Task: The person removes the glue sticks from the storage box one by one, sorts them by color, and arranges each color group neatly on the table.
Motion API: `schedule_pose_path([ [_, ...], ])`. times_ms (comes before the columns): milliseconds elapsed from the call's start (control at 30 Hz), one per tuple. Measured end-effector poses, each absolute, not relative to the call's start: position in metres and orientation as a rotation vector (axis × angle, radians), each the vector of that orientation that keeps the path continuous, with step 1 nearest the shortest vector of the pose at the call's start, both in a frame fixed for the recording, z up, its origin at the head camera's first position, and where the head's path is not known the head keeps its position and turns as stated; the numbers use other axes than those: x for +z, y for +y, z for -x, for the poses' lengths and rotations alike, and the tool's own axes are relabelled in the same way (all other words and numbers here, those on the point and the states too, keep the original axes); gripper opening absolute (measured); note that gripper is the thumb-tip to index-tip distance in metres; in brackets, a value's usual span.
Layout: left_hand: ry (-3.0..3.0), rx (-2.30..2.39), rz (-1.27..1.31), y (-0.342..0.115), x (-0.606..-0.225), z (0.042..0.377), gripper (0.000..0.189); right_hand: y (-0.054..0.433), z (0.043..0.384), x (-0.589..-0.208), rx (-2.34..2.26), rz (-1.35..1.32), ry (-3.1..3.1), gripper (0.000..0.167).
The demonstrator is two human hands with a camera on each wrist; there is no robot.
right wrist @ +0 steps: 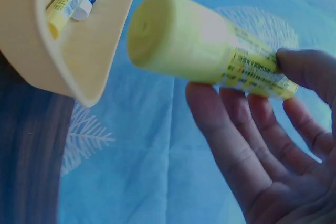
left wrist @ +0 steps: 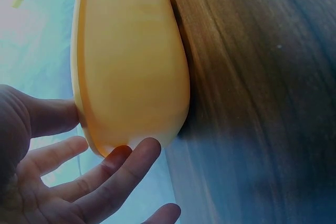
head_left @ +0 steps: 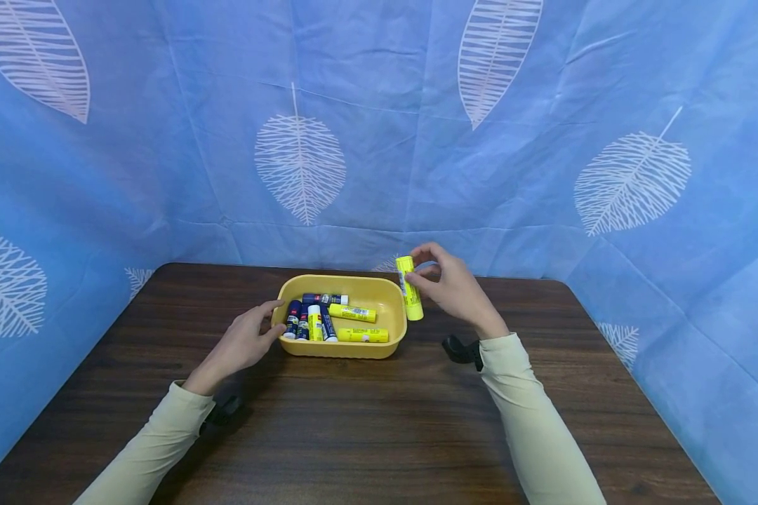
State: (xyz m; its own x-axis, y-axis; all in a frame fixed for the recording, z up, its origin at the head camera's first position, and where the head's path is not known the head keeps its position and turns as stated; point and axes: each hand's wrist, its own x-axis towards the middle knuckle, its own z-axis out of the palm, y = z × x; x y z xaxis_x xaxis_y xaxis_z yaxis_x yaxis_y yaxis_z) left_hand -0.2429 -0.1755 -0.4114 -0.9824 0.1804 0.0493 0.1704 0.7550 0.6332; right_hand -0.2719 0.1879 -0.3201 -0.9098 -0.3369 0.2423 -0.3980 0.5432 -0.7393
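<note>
My right hand [head_left: 451, 284] pinches a yellow glue stick [head_left: 409, 289] between thumb and fingers, nearly upright beside the right end of a yellow plastic tub [head_left: 341, 282]. In the right wrist view the glue stick [right wrist: 194, 40] lies slanted, its wide round end [right wrist: 149, 27] away from the palm and its printed label by the thumb. Spread and fairly straight, the fingers of my left hand [head_left: 243, 340] touch the tub's left end. From the left wrist, my thumb [left wrist: 52, 115] meets the rim while fingertips lie against the outer wall [left wrist: 131, 77].
Inside the tub lie yellow glue sticks [head_left: 352, 313] and several dark blue ones [head_left: 328, 322], bunched toward the left. The tub stands near the back edge of a dark wooden table [head_left: 366, 421]. A blue leaf-patterned cloth [head_left: 379, 161] hangs behind and around it.
</note>
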Motion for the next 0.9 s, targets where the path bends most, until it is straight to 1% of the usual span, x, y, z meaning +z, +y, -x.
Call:
schedule_pose_path([
  [333, 2.933, 1.048, -0.293, -0.176, -0.412, 0.243, 0.053, 0.212, 0.284, -0.35, 1.576, -0.381, -2.644, 0.043],
  [533, 2.929, 1.04, -0.292, -0.176, -0.412, 0.243, 0.053, 0.22, 0.291, -0.373, 1.64, -0.243, -2.681, 0.044],
  [900, 2.93, 1.033, -0.287, -0.176, -0.411, 0.242, 0.052, 0.228, 0.304, -0.409, 1.749, -0.134, -2.751, 0.048],
])
